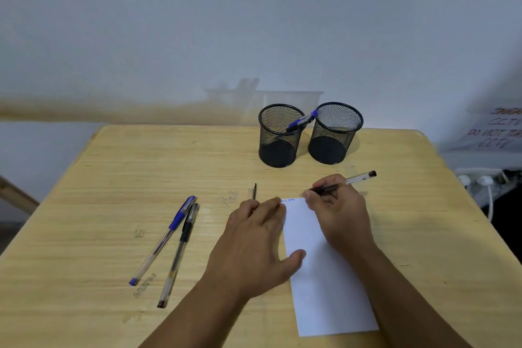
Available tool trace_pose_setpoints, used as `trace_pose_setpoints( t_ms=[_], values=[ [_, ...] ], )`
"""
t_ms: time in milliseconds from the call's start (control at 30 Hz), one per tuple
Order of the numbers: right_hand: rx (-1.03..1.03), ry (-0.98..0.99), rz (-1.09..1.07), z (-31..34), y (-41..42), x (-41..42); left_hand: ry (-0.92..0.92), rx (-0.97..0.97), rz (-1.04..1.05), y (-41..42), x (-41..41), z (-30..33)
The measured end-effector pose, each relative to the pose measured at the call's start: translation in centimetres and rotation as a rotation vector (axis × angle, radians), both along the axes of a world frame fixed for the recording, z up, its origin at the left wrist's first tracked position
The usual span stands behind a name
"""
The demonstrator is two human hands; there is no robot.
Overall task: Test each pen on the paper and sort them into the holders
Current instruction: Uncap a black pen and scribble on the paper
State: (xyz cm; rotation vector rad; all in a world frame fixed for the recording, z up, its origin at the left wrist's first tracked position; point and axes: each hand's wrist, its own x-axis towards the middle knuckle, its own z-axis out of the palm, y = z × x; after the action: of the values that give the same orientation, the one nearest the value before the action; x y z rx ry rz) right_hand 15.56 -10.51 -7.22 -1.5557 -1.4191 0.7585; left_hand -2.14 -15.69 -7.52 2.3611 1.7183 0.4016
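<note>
At the paper's (pixel 324 263) top edge, right hand (pixel 339 215) pinches a pen (pixel 347 181) in writing grip, tip down to test, while left hand (pixel 254 243) presses flat, fingers together, pinning the paper.

Setting: a plain office or study room. A light wooden desk (pixel 113 167) stands against a bare white wall (pixel 197 22). To the right of the desk, a handwritten CCTV notice (pixel 497 128) is posted above a white power strip (pixel 480 179).
</note>
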Motion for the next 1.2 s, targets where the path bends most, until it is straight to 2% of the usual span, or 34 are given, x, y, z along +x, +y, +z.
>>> trace_pose_setpoints(
  t_ms=[400, 1200],
  values=[
    [-0.004, -0.203, -0.001, 0.0, 0.2, -0.3, 0.048, -0.018, -0.007, 0.0, 0.1, 0.0],
    [-0.035, -0.253, -0.024, 0.6, -0.1, -1.0, 0.073, -0.035, 0.014, 0.0, 0.2, 0.3]
  ],
)
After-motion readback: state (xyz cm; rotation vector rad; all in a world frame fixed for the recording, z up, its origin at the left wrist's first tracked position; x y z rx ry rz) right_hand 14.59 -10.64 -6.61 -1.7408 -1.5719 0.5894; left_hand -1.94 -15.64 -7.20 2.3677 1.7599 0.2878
